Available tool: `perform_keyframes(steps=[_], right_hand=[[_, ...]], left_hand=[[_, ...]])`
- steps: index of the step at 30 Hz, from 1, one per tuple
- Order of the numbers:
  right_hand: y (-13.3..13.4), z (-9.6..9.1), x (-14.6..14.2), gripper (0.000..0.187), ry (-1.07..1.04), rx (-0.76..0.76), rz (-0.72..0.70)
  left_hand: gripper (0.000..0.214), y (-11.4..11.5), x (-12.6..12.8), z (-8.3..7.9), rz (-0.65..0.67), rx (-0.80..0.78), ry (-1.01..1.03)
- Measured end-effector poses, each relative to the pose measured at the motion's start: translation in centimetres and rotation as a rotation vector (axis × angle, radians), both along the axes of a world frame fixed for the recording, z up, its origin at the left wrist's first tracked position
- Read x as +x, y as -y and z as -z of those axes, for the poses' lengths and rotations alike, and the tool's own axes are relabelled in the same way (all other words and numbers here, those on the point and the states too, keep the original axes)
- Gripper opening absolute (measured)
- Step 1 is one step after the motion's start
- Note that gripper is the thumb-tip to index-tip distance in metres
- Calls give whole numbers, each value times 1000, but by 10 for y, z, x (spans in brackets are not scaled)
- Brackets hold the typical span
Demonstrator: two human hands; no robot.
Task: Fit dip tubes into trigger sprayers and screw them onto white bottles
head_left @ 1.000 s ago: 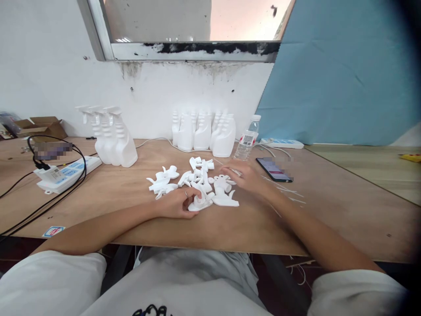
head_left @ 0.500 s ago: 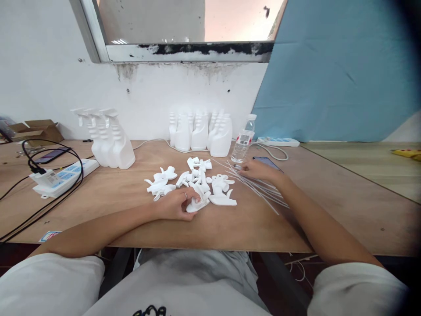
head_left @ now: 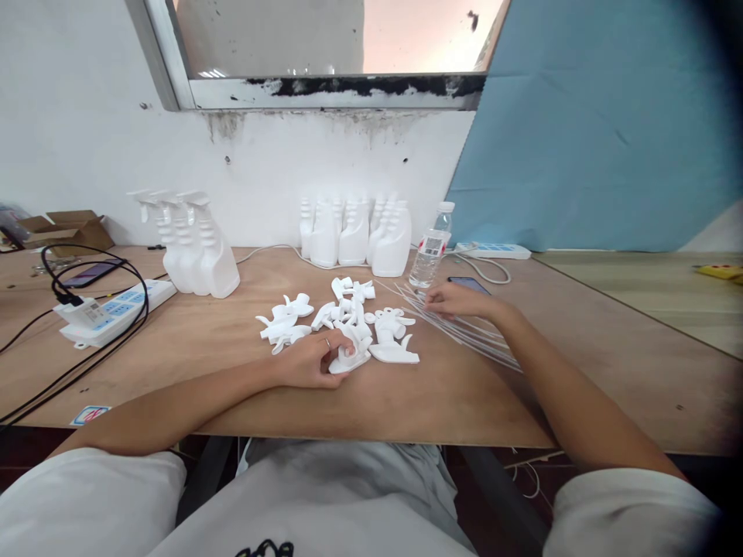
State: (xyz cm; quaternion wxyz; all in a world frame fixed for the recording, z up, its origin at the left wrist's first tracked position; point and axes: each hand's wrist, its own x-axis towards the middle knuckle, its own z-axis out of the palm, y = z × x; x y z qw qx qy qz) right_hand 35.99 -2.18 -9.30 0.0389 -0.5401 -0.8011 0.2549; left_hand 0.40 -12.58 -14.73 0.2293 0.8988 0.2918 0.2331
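Note:
My left hand (head_left: 316, 357) is closed around a white spray trigger head (head_left: 350, 359) lying low on the table, thumb and fingers at its sides. More loose white trigger heads (head_left: 284, 316) are heaped beside and beyond it. Farther right, my right hand (head_left: 456, 300) pinches into a bundle of thin white dip tubes (head_left: 473, 336) that fans out across the wood. Its fingertips are partly hidden, and I cannot tell how many tubes are between them. Several small white rings (head_left: 370, 318) lie between the trigger heads and the tubes.
Several white bottles without heads (head_left: 390, 244) stand by the wall, near a clear water bottle (head_left: 428, 251). Back left are white spray bottles with triggers (head_left: 213, 263). A power strip (head_left: 116, 309) with black cables lies left. A phone (head_left: 469, 285) lies behind my right hand.
My right hand has shifted slightly right, and the tubes under it have slid right and lie closer together. My left hand keeps its hold on the trigger head.

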Motion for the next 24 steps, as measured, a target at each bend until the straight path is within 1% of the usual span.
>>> perform_keyframes(steps=[3, 5, 7, 9, 12, 16, 19, 21, 24], right_hand=[[2, -4, 2, 27, -72, 89, 99], [2, -4, 3, 25, -145, 192, 162], [0, -3, 1, 23, -227, 294, 196], [-1, -1, -1, 19, -317, 332, 213], [0, -2, -7, 17, -489, 292, 212], [6, -9, -15, 25, -822, 230, 214], [12, -14, -21, 32, -1053, 163, 157], [16, -14, -25, 35, -1132, 132, 101], [23, -15, -33, 34, -1183, 128, 46]], left_hand=[[35, 0, -1, 0, 6, 13, 6], [35, 0, -1, 0, 4, 15, 3], [35, 1, 0, -1, 4, 13, -3], [35, 0, 0, 0, 1, 13, -10], [36, 0, -1, 1, 1, 29, -9], [36, -1, -1, 4, 16, 50, 24], [36, 0, 0, 4, 7, 45, 22], [36, 0, 0, 3, 3, 40, 14], [36, 1, 0, 2, 2, 32, 13]])
